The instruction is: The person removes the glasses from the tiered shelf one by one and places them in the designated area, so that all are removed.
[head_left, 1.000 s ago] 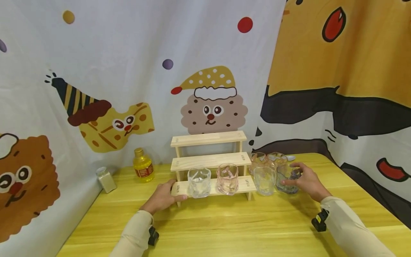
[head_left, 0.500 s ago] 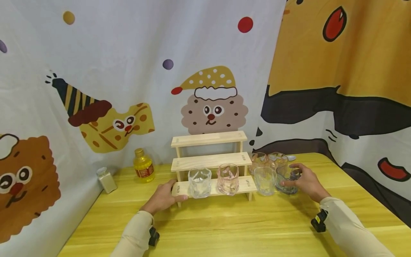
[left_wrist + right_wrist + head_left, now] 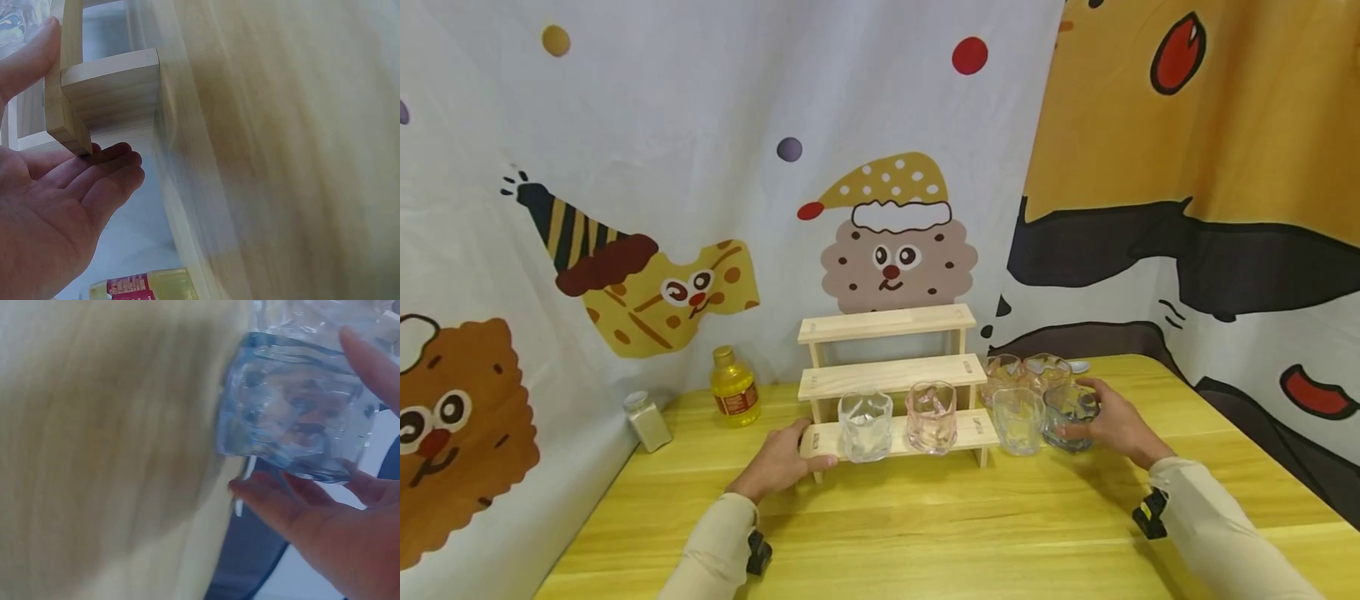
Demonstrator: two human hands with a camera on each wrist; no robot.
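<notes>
A three-step wooden display rack point(image 3: 891, 379) stands on the table, its lowest board carrying a clear glass point(image 3: 866, 429) and a pink glass point(image 3: 932, 421). My left hand point(image 3: 777, 460) holds the left end of that board, thumb in front and fingers behind; in the left wrist view the fingers point(image 3: 112, 181) lie past the board's end. At the right, my right hand point(image 3: 1116, 425) holds a blue-grey glass point(image 3: 294, 406) between thumb and fingers. That glass is upright at the table, beside another clear glass point(image 3: 1017, 422).
Two pinkish glasses point(image 3: 1003, 372) stand behind, right of the rack, with a spoon-like shiny item point(image 3: 1078, 367) near them. On the left are a yellow bottle point(image 3: 734, 390) and a small white-filled jar point(image 3: 647, 422). A printed curtain point(image 3: 715, 100) hangs behind the table point(image 3: 880, 533).
My right hand has shifted slightly at the blue-grey glass, its fingertips now a little further right. The left hand and the rack stay put.
</notes>
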